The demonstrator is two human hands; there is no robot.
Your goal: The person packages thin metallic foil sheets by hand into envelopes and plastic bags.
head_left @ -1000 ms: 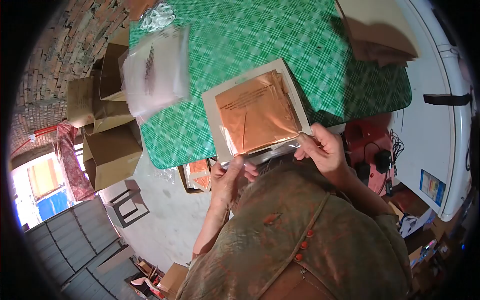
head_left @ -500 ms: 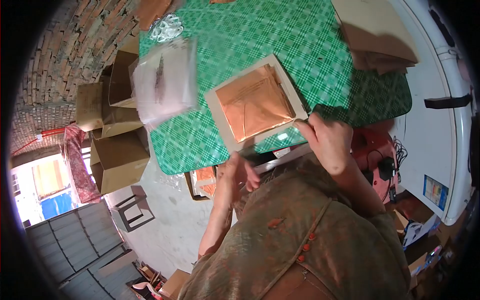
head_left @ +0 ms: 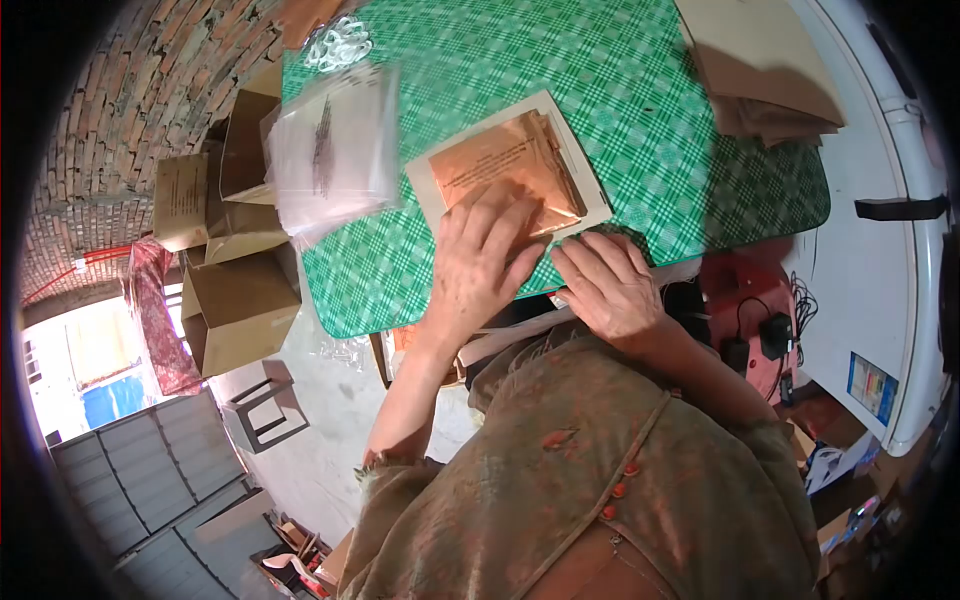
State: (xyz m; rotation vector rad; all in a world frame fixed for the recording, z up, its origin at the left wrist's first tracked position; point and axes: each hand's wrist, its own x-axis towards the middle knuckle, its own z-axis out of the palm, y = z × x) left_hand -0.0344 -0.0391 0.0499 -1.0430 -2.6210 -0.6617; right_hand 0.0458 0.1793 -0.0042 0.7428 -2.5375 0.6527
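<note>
Item: orange packet (head_left: 485,165), flat, printed with dark lettering, its right edge folded in layers. Lies on a pale cardboard piece (head_left: 427,192), which shows as a border around it; both set at a slant near the front edge of the surface (head_left: 640,170).

Left grip (head_left: 475,250): palm down, fingers spread and reaching over the packet's lower part, fingertips upon the orange face; thumb held apart, pointing toward the other hand. The packet lies beneath and beyond these fingers, its upper part and right side exposed.

Right grip (head_left: 608,290): fingers bent together at the front edge of the surface, just beside the cardboard's lower right corner; whether they pinch anything cannot be told. The packet lies up and to the left of it.

Also on the surface, a green-and-white checked cover: stack of clear plastic bags (head_left: 335,150), left of the packet; bunch of white loops (head_left: 338,44), above the bags; brown cardboard sheets (head_left: 765,70), upper right, overlapping.

Beside the surface: open cardboard box (head_left: 240,310), left; grey frame (head_left: 265,412), on the floor; black adapter (head_left: 775,337), right.
</note>
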